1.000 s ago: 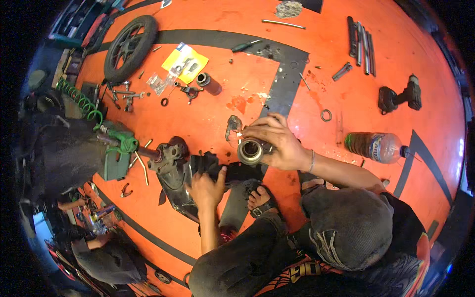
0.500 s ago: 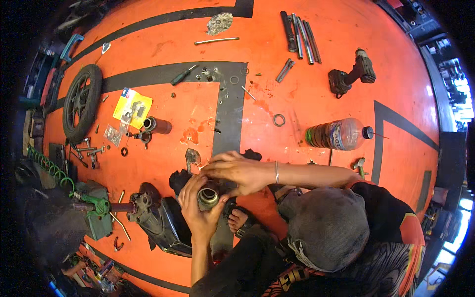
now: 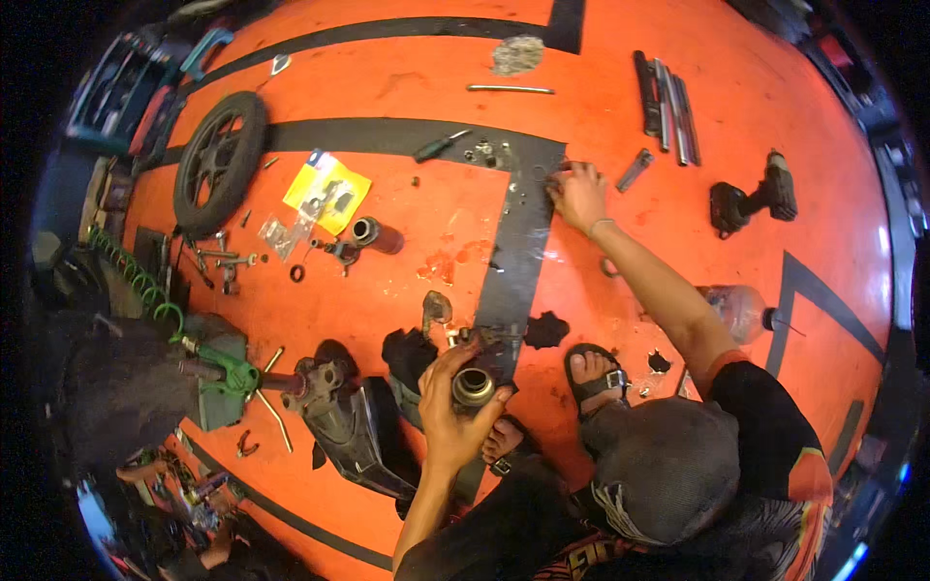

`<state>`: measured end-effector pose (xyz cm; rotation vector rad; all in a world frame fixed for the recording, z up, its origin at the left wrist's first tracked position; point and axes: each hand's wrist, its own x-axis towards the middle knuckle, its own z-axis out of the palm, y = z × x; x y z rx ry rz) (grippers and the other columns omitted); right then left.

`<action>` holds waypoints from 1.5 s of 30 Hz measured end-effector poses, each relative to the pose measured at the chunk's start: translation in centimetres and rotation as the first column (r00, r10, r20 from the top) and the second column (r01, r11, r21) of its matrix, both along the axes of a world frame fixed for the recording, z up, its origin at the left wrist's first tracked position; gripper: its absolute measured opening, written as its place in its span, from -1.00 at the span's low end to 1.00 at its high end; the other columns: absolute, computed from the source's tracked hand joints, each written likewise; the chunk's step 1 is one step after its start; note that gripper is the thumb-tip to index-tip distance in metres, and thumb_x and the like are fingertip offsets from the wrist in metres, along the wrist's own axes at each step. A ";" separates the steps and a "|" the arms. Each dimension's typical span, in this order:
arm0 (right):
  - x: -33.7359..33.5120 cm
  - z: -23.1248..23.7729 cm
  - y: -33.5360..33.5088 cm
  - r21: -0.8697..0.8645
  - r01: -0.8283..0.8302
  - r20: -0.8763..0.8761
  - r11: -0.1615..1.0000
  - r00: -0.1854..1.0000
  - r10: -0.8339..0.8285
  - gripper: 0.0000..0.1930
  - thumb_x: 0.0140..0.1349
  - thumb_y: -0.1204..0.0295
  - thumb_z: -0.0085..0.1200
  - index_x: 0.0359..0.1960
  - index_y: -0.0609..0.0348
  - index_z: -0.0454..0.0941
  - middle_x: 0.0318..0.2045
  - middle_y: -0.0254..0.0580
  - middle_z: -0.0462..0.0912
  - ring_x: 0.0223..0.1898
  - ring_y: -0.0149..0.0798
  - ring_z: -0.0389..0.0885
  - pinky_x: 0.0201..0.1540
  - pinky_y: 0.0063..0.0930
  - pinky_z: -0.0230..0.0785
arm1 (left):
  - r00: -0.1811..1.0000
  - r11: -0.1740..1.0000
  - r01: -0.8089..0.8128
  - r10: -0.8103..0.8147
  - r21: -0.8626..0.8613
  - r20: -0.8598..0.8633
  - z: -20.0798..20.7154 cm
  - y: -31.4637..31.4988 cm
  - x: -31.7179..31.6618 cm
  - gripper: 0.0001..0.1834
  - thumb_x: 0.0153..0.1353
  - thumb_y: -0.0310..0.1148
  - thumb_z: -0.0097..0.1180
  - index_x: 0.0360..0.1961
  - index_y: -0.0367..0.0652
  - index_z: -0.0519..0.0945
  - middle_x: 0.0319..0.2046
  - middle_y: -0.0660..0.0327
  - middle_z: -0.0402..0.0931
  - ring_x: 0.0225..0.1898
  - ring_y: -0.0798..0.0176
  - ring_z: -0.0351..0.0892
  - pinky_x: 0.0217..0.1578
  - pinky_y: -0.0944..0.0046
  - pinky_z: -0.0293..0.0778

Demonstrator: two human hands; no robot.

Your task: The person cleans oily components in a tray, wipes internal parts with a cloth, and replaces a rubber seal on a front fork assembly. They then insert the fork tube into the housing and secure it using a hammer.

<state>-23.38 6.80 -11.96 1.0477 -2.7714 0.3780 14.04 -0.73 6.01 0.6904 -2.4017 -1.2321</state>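
Note:
My left hand [image 3: 449, 416] wraps round an upright metal tube [image 3: 473, 385], which looks like the lower leg of a motorcycle fork. Its round open end faces up. My right arm stretches forward across the orange floor. The right hand [image 3: 578, 197] is down by the black stripe, fingers bent toward the floor beside small loose parts; the fingertips are too unclear to show whether they grip anything. A dark red tube [image 3: 386, 238] of similar kind stands to the left, next to a small dark metal part [image 3: 341, 254].
A spoked wheel [image 3: 221, 163], a yellow packet [image 3: 326, 192], a screwdriver [image 3: 443, 144], metal rods [image 3: 678, 111], a cordless drill [image 3: 756, 194] and a plastic bottle [image 3: 731, 312] lie around. A green vise [image 3: 228, 373] and a dark motorcycle part [image 3: 354, 436] sit at lower left.
My right hand has left the tube and reached forward to the floor by the black stripe. My left hand still holds the tube. The whole view has shifted.

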 end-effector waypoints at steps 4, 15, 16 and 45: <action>-1.6 0.0 -2.5 0.221 -0.039 -0.008 0.975 0.999 0.041 -0.66 0.21 0.08 0.16 -0.02 -0.21 0.69 0.20 -0.02 0.46 0.28 0.11 0.30 0.18 0.27 0.24 | 0.999 0.998 0.049 -0.048 -0.033 0.009 0.2 -0.7 -0.3 -0.38 0.00 -0.20 0.46 0.10 -0.14 0.53 0.07 0.09 0.57 0.13 -0.03 0.49 0.16 0.02 0.31; -3.4 -1.3 1.9 0.168 -0.117 -0.178 0.979 0.973 0.147 -0.73 0.38 0.28 0.02 -0.08 0.22 0.55 0.01 -0.05 0.52 0.15 0.06 0.38 0.15 0.06 0.24 | 0.987 0.973 0.080 -0.047 0.219 -0.153 -1.0 1.3 -2.1 -0.34 0.03 -0.18 0.41 0.12 -0.17 0.45 0.07 0.03 0.47 0.16 -0.03 0.41 0.21 0.03 0.23; -2.9 -1.0 2.2 0.084 -0.124 -0.164 0.989 0.977 0.137 -0.75 0.38 0.30 0.01 -0.09 0.22 0.55 -0.03 -0.05 0.53 0.12 0.06 0.40 0.13 0.01 0.26 | 0.987 0.977 0.082 -0.053 0.197 -0.149 -1.2 1.3 -2.2 -0.33 0.02 -0.17 0.42 0.13 -0.17 0.45 0.07 0.04 0.47 0.16 -0.03 0.41 0.22 0.03 0.22; 20.2 3.9 13.3 -0.350 -0.055 0.755 0.935 0.574 0.317 -0.96 0.32 0.55 0.02 -0.28 0.26 0.46 -0.38 -0.08 0.56 -0.33 -0.21 0.55 -0.19 -0.32 0.41 | 0.937 0.885 -0.208 0.302 0.418 -0.173 -6.9 -1.2 2.9 -0.47 0.30 -0.18 0.19 0.16 -0.28 0.40 0.01 0.01 0.52 -0.01 0.05 0.54 0.00 0.19 0.42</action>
